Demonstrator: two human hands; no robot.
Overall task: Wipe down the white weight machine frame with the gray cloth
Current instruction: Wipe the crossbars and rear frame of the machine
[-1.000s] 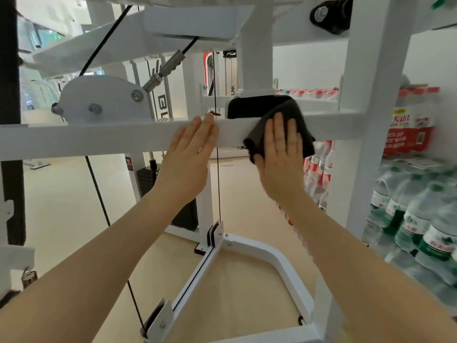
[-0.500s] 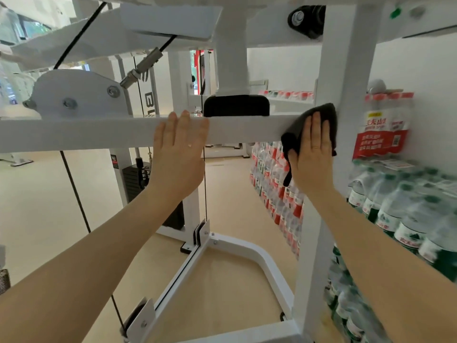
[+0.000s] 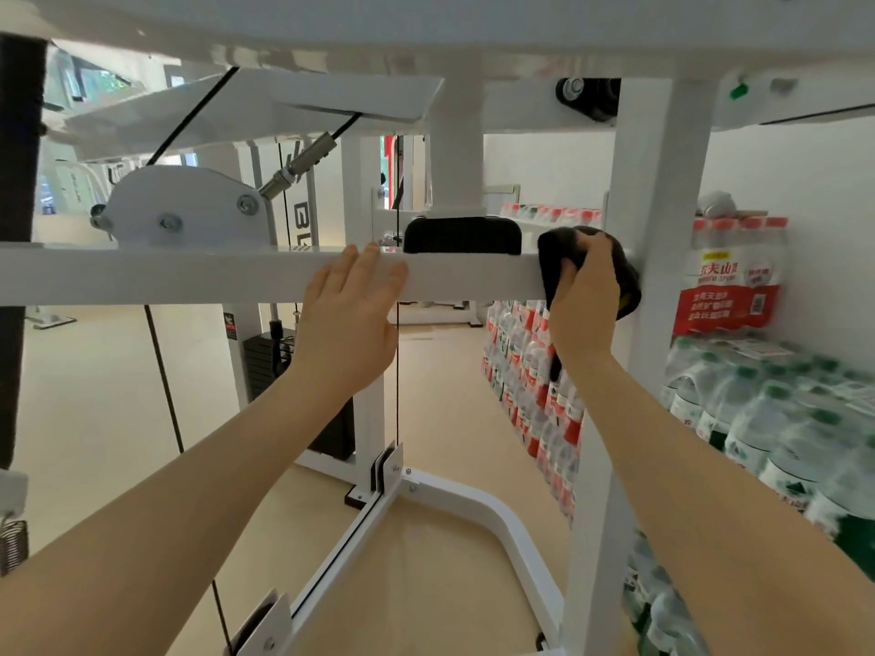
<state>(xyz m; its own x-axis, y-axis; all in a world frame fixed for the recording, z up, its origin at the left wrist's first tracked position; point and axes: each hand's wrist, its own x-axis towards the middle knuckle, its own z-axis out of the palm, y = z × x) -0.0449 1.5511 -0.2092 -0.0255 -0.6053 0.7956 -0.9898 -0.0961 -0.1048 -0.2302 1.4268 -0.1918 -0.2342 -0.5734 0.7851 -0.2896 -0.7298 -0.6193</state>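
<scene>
A: Entry, taking the horizontal crossbar [image 3: 189,272] of the white frame as reference, far left first. What sits there?

B: A white pulley plate [image 3: 184,208] stands on top of the crossbar near its left end. A black cable [image 3: 199,111] runs up and away from a metal fitting just right of the plate.

A: Next along?

B: The left hand [image 3: 352,314] lies flat against the front face of the crossbar, about mid-length. Fingers straight and close together, tips reaching the bar's top edge. It holds nothing.

A: Above the bar there?

B: A black pad [image 3: 461,235] rests on the crossbar, just right of the left fingertips, under a short white post.

A: And the cloth?

B: The gray cloth [image 3: 627,286], dark in this light, is wrapped over the right end of the crossbar, where it meets the white upright [image 3: 653,182]. The right hand [image 3: 587,295] grips it, fingers curled over the top of the bar; a tail of cloth hangs below the wrist.

A: Beyond the upright?

B: Shrink-wrapped packs of water bottles [image 3: 767,419], stacked right of the crossbar's end. Lower labels blurred.
</scene>
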